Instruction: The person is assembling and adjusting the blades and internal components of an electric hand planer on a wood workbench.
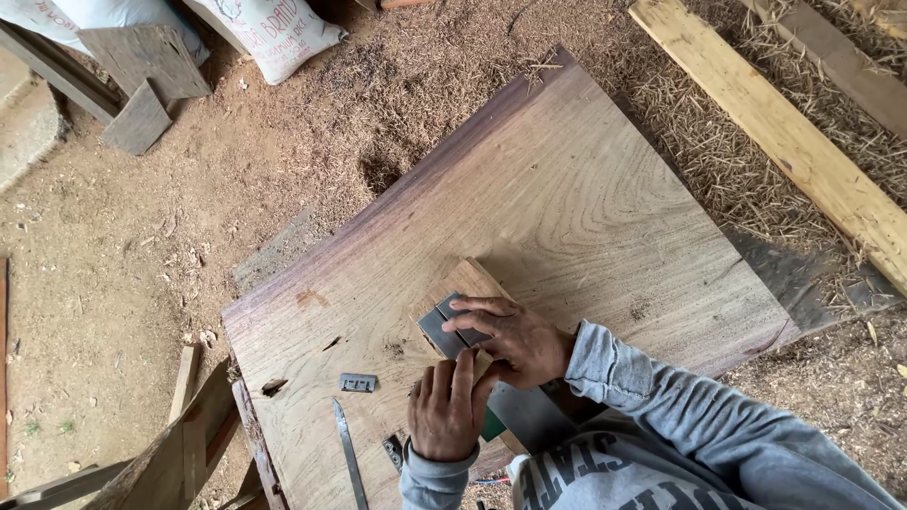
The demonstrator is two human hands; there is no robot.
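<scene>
Our right hand [515,337] lies flat with its fingers stretched toward 9 o'clock, pressing on a grey metal blade [452,328] that rests on a small wooden block [463,283]; it grips nothing, it only bears down. Our left hand [447,408] sits just at 6 o'clock of it, fingers curled and pointing to 12 o'clock, their tips touching the near edge of the same blade and block; we cannot tell whether it closes on anything underneath. A green piece [492,427] and a second grey plate [527,416] show between the wrists, partly hidden.

The block lies on a broad wooden slab [586,198] serving as our counter, near its 6 o'clock side. At 9 o'clock of the hands a small ribbed metal piece [358,382] lies loose on the slab, and at 7 o'clock a long thin steel blade [348,453] points toward us. Sawdust [142,246] covers the floor around, with a pale plank [784,142] at 2 o'clock and white sacks [274,33] at 11 o'clock.

We judge the main hazard to be the blade edge: fingertips rest right on the metal, and if the block slides on the smooth slab the fingers could run over the sharp side. The loose steel blade by the left wrist could be knocked off or nick the forearm
</scene>
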